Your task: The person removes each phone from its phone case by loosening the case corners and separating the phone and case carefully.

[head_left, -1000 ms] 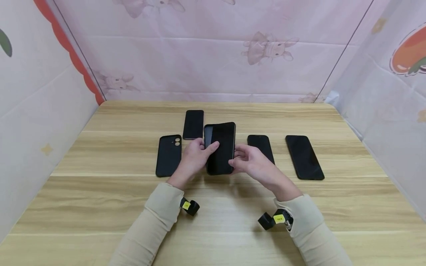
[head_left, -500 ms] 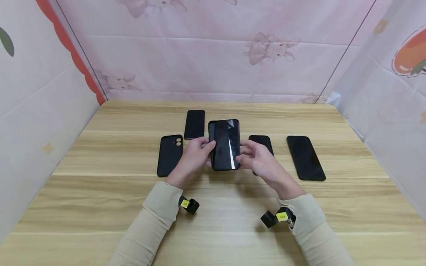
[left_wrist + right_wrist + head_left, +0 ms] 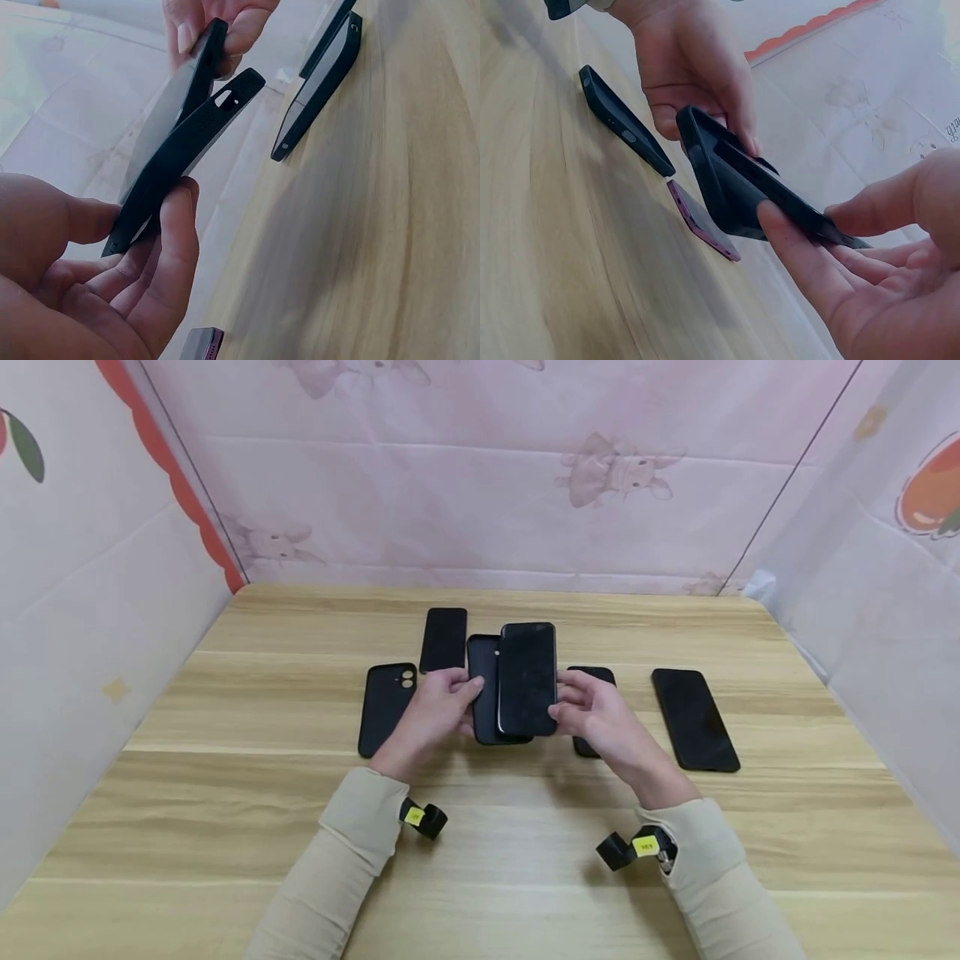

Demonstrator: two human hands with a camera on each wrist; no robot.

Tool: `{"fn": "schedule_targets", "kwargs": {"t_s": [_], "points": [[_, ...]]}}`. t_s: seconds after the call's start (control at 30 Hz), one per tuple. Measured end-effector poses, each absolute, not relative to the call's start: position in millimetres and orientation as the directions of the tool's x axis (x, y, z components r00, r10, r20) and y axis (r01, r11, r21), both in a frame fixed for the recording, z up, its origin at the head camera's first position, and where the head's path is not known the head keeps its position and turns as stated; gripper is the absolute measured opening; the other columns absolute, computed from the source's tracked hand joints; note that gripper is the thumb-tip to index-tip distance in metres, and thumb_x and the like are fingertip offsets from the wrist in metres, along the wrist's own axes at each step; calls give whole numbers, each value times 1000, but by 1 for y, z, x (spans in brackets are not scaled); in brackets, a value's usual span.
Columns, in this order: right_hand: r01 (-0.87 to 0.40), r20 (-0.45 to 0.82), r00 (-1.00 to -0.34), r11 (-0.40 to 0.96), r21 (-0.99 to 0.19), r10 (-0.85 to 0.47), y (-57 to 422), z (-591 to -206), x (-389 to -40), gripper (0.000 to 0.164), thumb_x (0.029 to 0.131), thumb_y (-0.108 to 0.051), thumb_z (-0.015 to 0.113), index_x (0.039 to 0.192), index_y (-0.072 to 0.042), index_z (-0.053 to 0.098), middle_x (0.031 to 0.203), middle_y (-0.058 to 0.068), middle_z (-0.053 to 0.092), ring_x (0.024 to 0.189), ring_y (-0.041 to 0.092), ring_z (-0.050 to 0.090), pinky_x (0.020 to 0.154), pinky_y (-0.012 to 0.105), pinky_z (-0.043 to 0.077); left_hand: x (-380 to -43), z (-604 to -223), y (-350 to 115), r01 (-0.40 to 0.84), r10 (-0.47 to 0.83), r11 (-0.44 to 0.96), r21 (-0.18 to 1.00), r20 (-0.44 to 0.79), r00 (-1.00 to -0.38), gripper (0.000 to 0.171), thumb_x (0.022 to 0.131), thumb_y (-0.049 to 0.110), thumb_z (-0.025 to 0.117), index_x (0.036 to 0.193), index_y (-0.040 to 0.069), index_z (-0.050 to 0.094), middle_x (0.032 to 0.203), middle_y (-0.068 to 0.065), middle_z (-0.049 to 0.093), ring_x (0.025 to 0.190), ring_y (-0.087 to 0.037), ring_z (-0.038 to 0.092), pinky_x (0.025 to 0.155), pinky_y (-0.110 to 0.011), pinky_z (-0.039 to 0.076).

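Observation:
In the head view a black phone case (image 3: 485, 689) is held by my left hand (image 3: 438, 706), thumb over its left edge and fingers beneath. My right hand (image 3: 600, 714) pinches a dark-screened phone (image 3: 527, 681) by its right edge. The phone overlaps the right part of the case, sitting out of it and offset to the right. Seen from the left wrist, case (image 3: 180, 146) and phone (image 3: 202, 71) spread apart at an angle, close together lower down. In the right wrist view the phone (image 3: 795, 206) lies slanted across the open inside of the case (image 3: 716, 180).
On the wooden table (image 3: 495, 860), another black case (image 3: 386, 706) with two camera holes lies left of the hands. A phone (image 3: 444, 639) lies behind them. Two more dark phones lie to the right, one (image 3: 592, 673) partly behind my right hand, another (image 3: 696, 718) farther out.
My right hand has drawn the phone rightward out of the case, baring the case's inside. The left hand has stayed nearly in place with the case.

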State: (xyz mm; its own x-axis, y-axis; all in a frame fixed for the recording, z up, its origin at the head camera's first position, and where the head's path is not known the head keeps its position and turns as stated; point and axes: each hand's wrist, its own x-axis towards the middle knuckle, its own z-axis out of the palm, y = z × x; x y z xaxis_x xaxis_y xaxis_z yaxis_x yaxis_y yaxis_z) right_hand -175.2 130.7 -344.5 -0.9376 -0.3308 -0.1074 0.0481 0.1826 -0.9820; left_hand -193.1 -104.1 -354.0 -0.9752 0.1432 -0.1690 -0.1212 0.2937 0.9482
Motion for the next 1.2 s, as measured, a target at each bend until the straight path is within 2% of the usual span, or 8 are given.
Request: {"fn": "schedule_targets", "kwargs": {"t_s": [0.1, 0.17, 0.37, 0.57, 0.77, 0.93, 1.07, 1.2], "points": [[67, -123, -943, 187, -980, -308, 135, -345, -179, 57, 98, -1, 49, 151, 1, 30, 132, 22, 54, 103, 14, 60, 84, 24, 56, -195, -354, -105, -114, 147, 338, 934, -172, -974, 27, 103, 27, 54, 117, 5, 62, 90, -8, 63, 67, -17, 61, 67, -44, 60], [81, -132, -947, 180, -980, -291, 137, -346, -182, 56, 98, -2, 49, 151, 1, 31, 132, 21, 54, 103, 13, 60, 85, 23, 56, -195, -353, -105, -113, 146, 364, 925, -177, -973, 28, 103, 28, 54, 118, 6, 61, 91, -8, 66, 64, -18, 61, 68, -45, 59], [112, -148, -957, 153, -982, -249, 142, -348, -195, 53, 100, -1, 46, 151, 1, 32, 133, 20, 54, 101, 10, 62, 84, 22, 56, -196, -353, -113, -111, 140, 450, 886, -193, -971, 39, 103, 29, 55, 134, 5, 55, 109, -9, 71, 64, -17, 64, 68, -40, 60], [119, -157, -963, 177, -977, -220, 141, -345, -212, 55, 101, -2, 46, 153, 2, 28, 135, 22, 52, 98, 8, 61, 83, 22, 57, -196, -357, -116, -112, 143, 482, 869, -204, -968, 39, 102, 28, 56, 133, 4, 55, 106, -10, 74, 60, -16, 65, 63, -36, 59], [100, -148, -963, 210, -973, -226, 140, -343, -231, 54, 101, -1, 43, 152, 3, 28, 136, 25, 52, 102, 16, 61, 91, 36, 57, -195, -362, -115, -110, 175, 445, 889, -207, -962, 26, 102, 24, 57, 121, 7, 62, 93, -9, 74, 53, -17, 63, 56, -35, 58], [106, -152, -963, 208, -972, -222, 138, -345, -244, 53, 101, 0, 42, 152, 5, 29, 139, 26, 51, 110, 22, 59, 97, 46, 54, -195, -365, -111, -119, 193, 448, 886, -225, -955, 21, 102, 20, 56, 114, 4, 62, 87, -11, 69, 51, -19, 62, 55, -37, 58], [104, -150, -966, 217, -971, -209, 134, -348, -254, 51, 100, 1, 42, 150, 6, 32, 133, 27, 54, 102, 19, 61, 99, 49, 52, -196, -369, -108, -151, 198, 447, 882, -262, -945, 27, 102, 18, 56, 123, 0, 58, 96, -14, 68, 58, -18, 64, 54, -35, 59], [109, -156, -966, 224, -968, -204, 130, -352, -264, 50, 100, 3, 41, 149, 8, 33, 121, 23, 55, 91, 16, 61, 99, 52, 51, -197, -371, -106, -187, 186, 447, 875, -295, -937, 42, 102, 18, 56, 137, -3, 48, 103, -16, 67, 63, -19, 64, 56, -33, 59]]}}
